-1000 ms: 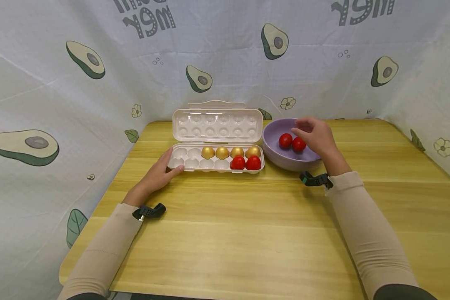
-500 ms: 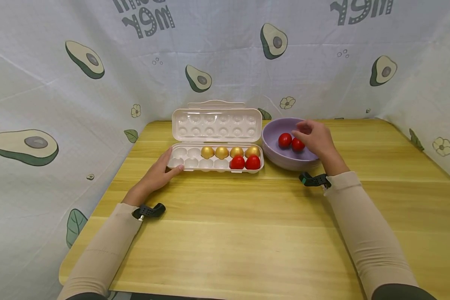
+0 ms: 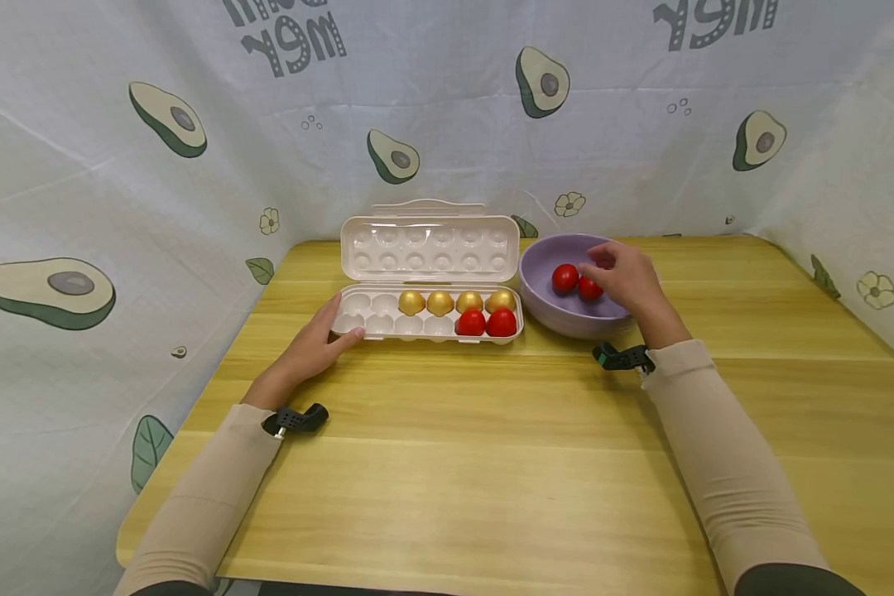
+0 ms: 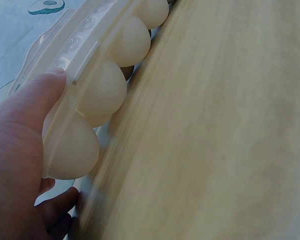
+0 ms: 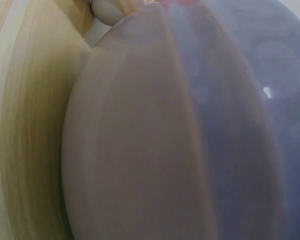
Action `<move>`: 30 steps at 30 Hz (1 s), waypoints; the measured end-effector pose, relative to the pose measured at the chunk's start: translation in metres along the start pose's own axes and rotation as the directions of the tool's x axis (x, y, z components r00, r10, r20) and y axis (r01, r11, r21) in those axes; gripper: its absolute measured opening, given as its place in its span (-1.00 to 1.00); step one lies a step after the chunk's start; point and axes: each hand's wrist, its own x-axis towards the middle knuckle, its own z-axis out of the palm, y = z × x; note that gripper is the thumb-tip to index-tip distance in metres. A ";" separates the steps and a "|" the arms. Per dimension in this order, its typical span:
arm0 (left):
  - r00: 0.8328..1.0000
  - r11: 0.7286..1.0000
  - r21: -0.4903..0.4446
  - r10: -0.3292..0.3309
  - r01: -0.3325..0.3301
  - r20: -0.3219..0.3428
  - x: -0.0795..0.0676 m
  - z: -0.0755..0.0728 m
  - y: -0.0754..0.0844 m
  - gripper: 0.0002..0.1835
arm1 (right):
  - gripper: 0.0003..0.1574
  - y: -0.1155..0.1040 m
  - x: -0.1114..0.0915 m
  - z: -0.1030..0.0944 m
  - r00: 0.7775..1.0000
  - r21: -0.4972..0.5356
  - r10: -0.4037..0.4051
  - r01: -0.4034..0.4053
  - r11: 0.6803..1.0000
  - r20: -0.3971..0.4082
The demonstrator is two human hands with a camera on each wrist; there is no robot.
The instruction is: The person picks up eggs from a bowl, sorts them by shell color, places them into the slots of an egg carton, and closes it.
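Observation:
On the left, my left hand (image 3: 314, 339) grips the near left end of a white plastic egg carton (image 4: 72, 142). Its thumb lies on the front rim, with the fingers around the end and partly hidden. Four-across gold eggs (image 3: 439, 303) fill the right part of the carton's back row, and two red eggs (image 3: 486, 323) sit at the front right. My right hand (image 3: 627, 277) hangs over a purple bowl (image 3: 547, 310), thumb and bent fingers apart. Two red eggs (image 3: 577, 283) show in the bowl beside the thumb. A reddish patch shows behind the fingers.
The carton's lid (image 3: 430, 248) stands raised at the back. A wooden table (image 3: 447, 463) carries carton and bowl. Behind it hangs a cloth (image 3: 462, 108) printed with avocados. The bowl's side fills most of the right wrist view.
My right hand has sunk slightly toward the inside of the bowl. The left hand keeps its place on the carton, and the eggs have not moved.

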 end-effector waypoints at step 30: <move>1.000 1.000 -0.002 0.003 -0.003 -0.002 0.000 0.000 0.001 -0.01 | -0.45 -0.001 0.001 -0.001 0.995 -0.076 0.008 -0.001 0.997 0.095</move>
